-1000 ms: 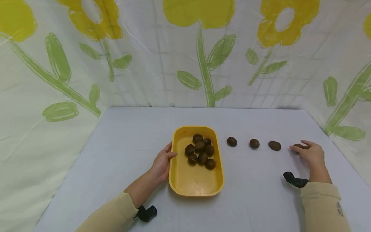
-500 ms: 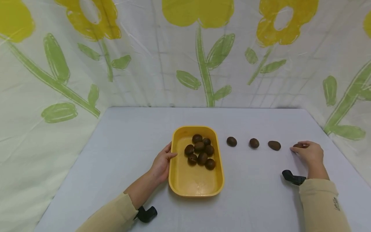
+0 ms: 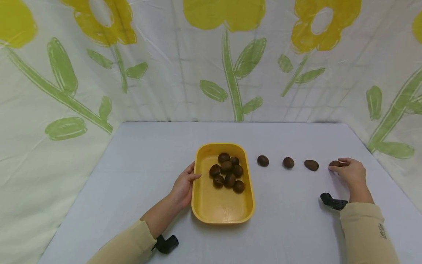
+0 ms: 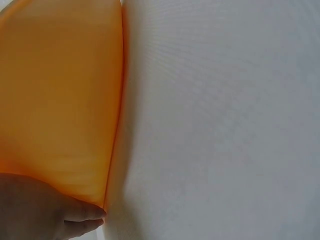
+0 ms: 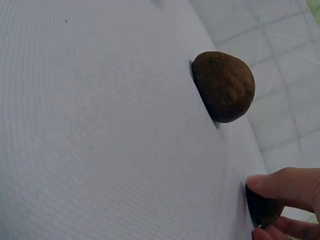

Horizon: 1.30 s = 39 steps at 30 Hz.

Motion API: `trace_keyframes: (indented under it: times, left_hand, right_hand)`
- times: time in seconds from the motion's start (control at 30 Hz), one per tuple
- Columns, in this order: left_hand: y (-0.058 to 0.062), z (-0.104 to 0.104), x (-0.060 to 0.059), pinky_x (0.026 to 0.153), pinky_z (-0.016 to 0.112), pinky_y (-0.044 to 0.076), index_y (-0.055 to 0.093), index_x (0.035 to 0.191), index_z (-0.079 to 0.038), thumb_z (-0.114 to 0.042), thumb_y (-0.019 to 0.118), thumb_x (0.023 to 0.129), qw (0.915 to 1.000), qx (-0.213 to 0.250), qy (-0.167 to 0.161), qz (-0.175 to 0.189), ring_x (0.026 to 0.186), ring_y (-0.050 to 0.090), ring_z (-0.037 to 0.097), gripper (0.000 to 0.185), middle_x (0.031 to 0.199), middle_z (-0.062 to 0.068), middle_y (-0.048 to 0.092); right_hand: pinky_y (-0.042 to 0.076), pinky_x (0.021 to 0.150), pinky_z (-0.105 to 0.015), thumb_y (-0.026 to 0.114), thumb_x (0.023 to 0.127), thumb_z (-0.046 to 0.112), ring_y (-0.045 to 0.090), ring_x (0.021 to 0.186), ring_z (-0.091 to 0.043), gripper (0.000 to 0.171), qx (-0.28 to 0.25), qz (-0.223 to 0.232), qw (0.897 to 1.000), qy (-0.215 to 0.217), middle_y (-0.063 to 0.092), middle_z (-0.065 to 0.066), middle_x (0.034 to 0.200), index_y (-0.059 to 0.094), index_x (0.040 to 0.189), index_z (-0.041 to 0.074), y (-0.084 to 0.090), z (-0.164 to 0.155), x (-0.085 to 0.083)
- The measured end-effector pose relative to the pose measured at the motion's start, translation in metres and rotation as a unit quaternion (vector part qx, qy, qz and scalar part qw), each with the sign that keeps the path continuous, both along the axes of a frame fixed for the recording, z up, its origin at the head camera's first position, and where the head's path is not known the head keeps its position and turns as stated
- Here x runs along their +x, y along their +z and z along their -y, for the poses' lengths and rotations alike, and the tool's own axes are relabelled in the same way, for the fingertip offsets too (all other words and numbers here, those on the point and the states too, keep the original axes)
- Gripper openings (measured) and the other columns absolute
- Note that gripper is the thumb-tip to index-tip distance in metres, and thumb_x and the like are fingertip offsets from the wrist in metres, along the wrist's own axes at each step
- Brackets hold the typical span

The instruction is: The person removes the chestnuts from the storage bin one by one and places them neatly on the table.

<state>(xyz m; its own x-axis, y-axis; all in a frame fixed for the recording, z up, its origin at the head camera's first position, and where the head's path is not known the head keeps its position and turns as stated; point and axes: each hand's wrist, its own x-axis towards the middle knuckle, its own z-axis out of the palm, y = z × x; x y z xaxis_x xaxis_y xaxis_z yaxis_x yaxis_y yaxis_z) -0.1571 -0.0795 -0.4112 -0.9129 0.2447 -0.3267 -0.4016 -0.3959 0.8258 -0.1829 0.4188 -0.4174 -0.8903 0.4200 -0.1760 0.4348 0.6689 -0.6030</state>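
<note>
Near to far: our left hand [image 3: 183,187] lies flat-fingered against the yellow tray [image 3: 200,205] wall at 9 o'clock, gripping nothing. Our right hand [image 3: 351,172], at 3 o'clock, pinches the fourth kiwi [image 3: 334,163] on the white table [image 3: 132,176], ending a row with three loose kiwis [image 3: 288,162]. We judge four out, eight kiwis in the tray [image 3: 226,173] left. The pinched kiwi is mostly hidden by fingertips [image 5: 280,186]; the left wrist view shows only tray wall.
</note>
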Motion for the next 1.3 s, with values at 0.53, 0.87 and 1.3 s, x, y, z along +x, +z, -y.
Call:
trace_keyframes:
  times: [0.53, 0.87, 1.3]
  left_hand:
    - [0.000, 0.001, 0.003, 0.117, 0.041, 0.016, 0.009, 0.151, -0.009, 0.002, 0.032, 0.094, 0.9999, 0.004, -0.008, -0.008, 0.143, 0.017, 0.026, 0.063, 0.157, 0.008, 0.013]
    - [0.000, 0.001, 0.002, 0.117, 0.041, 0.016, 0.009, 0.150, -0.008, 0.003, 0.031, 0.093, 0.9999, 0.002, -0.007, -0.012, 0.144, 0.016, 0.025, 0.063, 0.157, 0.008, 0.013]
    - [0.000, 0.000, 0.000, 0.117, 0.042, 0.016, 0.010, 0.150, -0.008, 0.003, 0.031, 0.093, 0.9999, 0.011, -0.003, -0.005, 0.144, 0.016, 0.026, 0.062, 0.157, 0.008, 0.013]
  right_hand:
    - [0.042, 0.101, -0.046, 0.055, 0.091, 0.038, 0.029, 0.132, -0.047, 0.077, -0.096, -0.069, 0.982, 0.147, 0.023, -0.030, 0.148, 0.019, 0.146, -0.001, 0.057, 0.066, -0.019]
    - [0.051, 0.091, -0.033, 0.060, 0.090, 0.028, 0.052, 0.120, -0.034, 0.062, -0.151, -0.055, 0.938, 0.306, 0.041, -0.022, 0.141, 0.036, 0.140, 0.001, 0.083, 0.150, -0.037]
    - [0.051, 0.090, -0.039, 0.056, 0.092, 0.018, 0.054, 0.118, -0.033, 0.043, -0.191, -0.003, 0.908, 0.373, 0.050, -0.021, 0.134, 0.050, 0.131, 0.000, 0.083, 0.238, -0.058]
